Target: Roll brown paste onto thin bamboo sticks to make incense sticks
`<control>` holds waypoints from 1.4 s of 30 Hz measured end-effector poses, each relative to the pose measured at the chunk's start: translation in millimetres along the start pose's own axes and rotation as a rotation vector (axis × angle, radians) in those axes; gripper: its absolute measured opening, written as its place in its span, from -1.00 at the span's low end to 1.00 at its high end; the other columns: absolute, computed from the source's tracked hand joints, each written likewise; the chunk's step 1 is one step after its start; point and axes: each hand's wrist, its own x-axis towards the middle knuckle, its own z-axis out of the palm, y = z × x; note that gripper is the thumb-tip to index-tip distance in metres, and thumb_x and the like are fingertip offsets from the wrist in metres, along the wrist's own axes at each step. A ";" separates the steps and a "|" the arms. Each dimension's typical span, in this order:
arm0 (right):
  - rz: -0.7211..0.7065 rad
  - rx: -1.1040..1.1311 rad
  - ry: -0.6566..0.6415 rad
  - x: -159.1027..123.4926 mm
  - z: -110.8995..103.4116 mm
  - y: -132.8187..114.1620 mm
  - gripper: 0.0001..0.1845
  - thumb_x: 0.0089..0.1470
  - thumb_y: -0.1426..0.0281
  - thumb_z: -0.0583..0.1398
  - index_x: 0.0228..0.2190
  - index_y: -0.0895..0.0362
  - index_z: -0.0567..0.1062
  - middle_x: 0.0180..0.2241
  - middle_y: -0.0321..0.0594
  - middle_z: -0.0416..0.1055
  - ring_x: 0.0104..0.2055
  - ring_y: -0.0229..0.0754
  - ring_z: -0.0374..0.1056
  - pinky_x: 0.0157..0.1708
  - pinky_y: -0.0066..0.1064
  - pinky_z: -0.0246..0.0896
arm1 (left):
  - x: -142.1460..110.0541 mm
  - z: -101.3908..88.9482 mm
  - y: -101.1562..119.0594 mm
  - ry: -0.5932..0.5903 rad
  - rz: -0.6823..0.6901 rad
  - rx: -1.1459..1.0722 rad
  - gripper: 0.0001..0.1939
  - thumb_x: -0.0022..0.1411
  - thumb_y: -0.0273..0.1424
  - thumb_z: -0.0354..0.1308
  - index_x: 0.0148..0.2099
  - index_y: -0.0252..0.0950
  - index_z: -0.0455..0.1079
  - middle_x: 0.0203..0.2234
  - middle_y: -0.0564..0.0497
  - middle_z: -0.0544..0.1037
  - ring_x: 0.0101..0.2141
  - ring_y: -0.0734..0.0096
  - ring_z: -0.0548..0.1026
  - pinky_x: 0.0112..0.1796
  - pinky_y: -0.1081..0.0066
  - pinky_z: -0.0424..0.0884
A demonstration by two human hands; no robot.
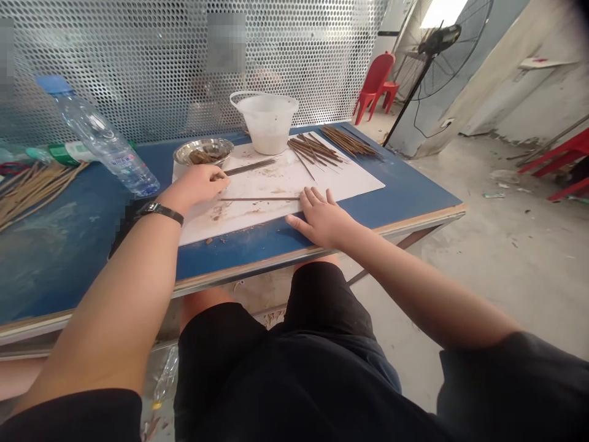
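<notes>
My left hand grips a thin dark stick at its near end, above the stained white board. A black wristwatch sits on that wrist. My right hand lies flat and open on the board's front edge, its fingertips next to the end of a single brown stick. Just past my left hand stands a metal bowl holding brown paste. Loose brown sticks lie in piles on the board's far side.
A white plastic bucket stands behind the board on the blue table. To the left lie a water bottle and a pale stick bundle. A perforated metal screen backs the table; a fan and red chairs stand beyond.
</notes>
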 end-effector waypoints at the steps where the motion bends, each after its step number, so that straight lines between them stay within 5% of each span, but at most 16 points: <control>1: -0.003 -0.002 0.006 5.2 -0.9 3.2 0.38 0.24 -0.37 -0.48 0.51 0.55 0.04 0.56 0.37 -0.10 0.62 0.45 -0.23 0.54 0.37 -0.36 | 0.3 0.2 -0.1 0.000 0.005 0.004 -0.68 0.25 -0.07 0.29 -0.10 -0.14 0.66 -0.21 -0.13 0.74 -0.28 0.06 0.60 -0.30 0.27 0.42; 10: -0.088 0.005 0.002 -25.9 1.6 6.1 0.35 0.26 -0.38 -0.43 0.50 0.50 0.09 0.56 0.35 -0.11 0.62 0.45 -0.22 0.55 0.33 -0.36 | -1.8 -0.8 4.4 -0.018 0.014 0.016 -0.69 0.27 -0.10 0.23 -0.09 -0.15 0.62 -0.20 -0.14 0.71 -0.25 0.03 0.59 -0.22 0.22 0.43; 14: -0.073 0.031 -0.010 -8.4 -9.6 10.4 0.36 0.26 -0.36 -0.47 0.49 0.53 0.10 0.56 0.37 -0.09 0.62 0.43 -0.23 0.55 0.31 -0.37 | -4.8 -4.1 7.8 -0.020 -0.031 0.004 -0.74 0.29 -0.12 0.22 -0.13 -0.14 0.60 -0.17 -0.14 0.70 -0.24 0.01 0.59 -0.23 0.22 0.41; 17: -0.059 0.115 0.067 16.6 -30.3 25.2 0.31 0.27 -0.37 -0.43 0.46 0.42 0.22 0.54 0.29 0.05 0.60 0.45 -0.12 0.50 0.31 -0.17 | -7.7 -6.5 9.8 0.003 -0.037 0.010 -0.76 0.28 -0.14 0.24 -0.16 -0.15 0.58 -0.18 -0.13 0.70 -0.25 0.03 0.59 -0.22 0.22 0.41; 21: -0.037 0.318 0.319 36.9 -48.9 56.5 -0.05 0.40 -0.28 -0.21 0.14 0.17 0.58 0.12 0.12 0.60 0.16 0.26 0.47 0.13 0.07 0.34 | -9.3 -8.0 10.6 -0.016 -0.014 0.022 -0.67 0.25 -0.05 0.25 -0.11 -0.14 0.60 -0.13 -0.11 0.70 -0.22 0.03 0.58 -0.22 0.22 0.43; 26: -0.095 0.432 0.288 34.8 -31.5 94.1 -0.58 0.24 0.00 0.30 -0.25 0.11 0.68 -0.21 -0.03 0.62 -0.17 0.03 0.50 -0.12 -0.12 0.36 | -4.7 -6.1 9.2 -0.060 0.023 0.021 -0.60 0.20 0.02 0.28 -0.08 -0.12 0.61 -0.16 -0.13 0.69 -0.19 -0.01 0.59 -0.24 0.20 0.45; 32: -0.203 0.442 0.305 36.4 -13.8 105.8 -0.80 0.13 0.22 0.37 -0.33 0.08 0.73 -0.15 -0.04 0.58 -0.21 -0.01 0.48 -0.13 -0.13 0.37 | -3.0 0.9 13.4 -0.029 0.137 0.040 -0.67 0.23 -0.05 0.28 -0.10 -0.13 0.60 -0.17 -0.13 0.65 -0.20 0.00 0.59 -0.21 0.17 0.50; 37: -0.221 0.422 0.316 43.9 -11.0 102.0 -0.82 0.16 0.28 0.32 -0.35 0.10 0.69 -0.18 -0.04 0.58 -0.23 -0.03 0.45 -0.15 -0.18 0.33 | -18.4 8.0 43.3 0.081 0.287 0.041 -0.69 0.33 -0.12 0.20 -0.05 -0.18 0.60 -0.08 -0.16 0.60 -0.11 0.04 0.60 -0.04 0.10 0.52; 42: -0.150 0.516 0.337 40.2 -15.6 94.9 -0.86 0.17 0.31 0.30 -0.33 0.11 0.65 -0.31 -0.13 0.60 -0.27 -0.07 0.43 -0.20 -0.23 0.28 | -25.7 25.7 101.2 0.068 0.435 0.048 -0.61 0.37 -0.16 0.21 0.14 -0.22 0.56 0.09 -0.18 0.61 0.11 -0.04 0.55 0.15 0.03 0.46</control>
